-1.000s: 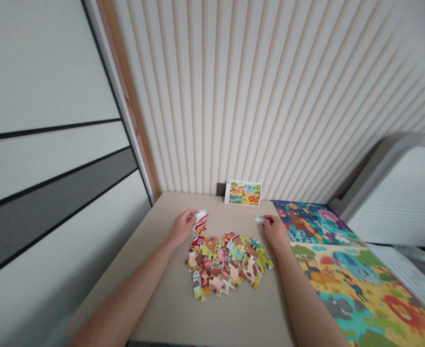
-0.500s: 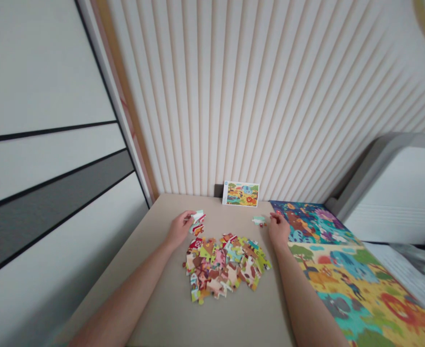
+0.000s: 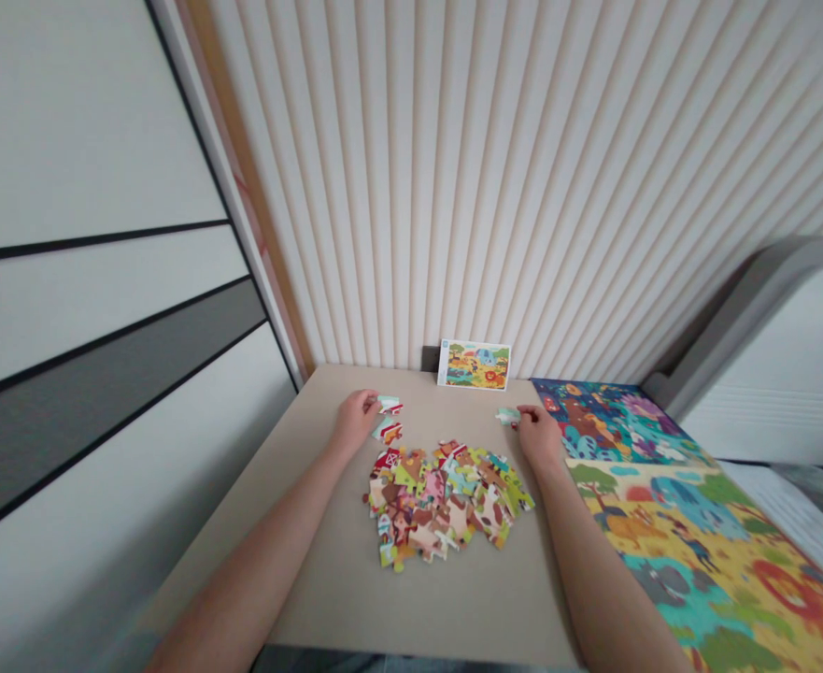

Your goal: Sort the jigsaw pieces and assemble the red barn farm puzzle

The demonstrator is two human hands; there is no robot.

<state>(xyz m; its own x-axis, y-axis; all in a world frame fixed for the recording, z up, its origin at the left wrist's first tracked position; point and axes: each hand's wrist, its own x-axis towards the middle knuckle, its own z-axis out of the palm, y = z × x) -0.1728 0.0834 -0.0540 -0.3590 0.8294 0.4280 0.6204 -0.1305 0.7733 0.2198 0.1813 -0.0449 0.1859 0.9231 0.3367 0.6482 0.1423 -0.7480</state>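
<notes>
Beige bench (image 3: 327, 598), head view. Set apart toward far edge, left: two pieces (image 3: 388, 431), left hand (image 3: 356, 417) at the upper. Toward far edge, right: mint piece (image 3: 504, 415), right hand (image 3: 540, 436) beside it. Remaining, mid-bench: jumbled heap (image 3: 433, 488). Both grips: fingers curled; hold cannot be told.

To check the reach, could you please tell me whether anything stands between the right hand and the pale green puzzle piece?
Nothing visible does: the pale green puzzle piece lies beside the right hand, and the puzzle heap is nearer the viewer, off that line.
</notes>
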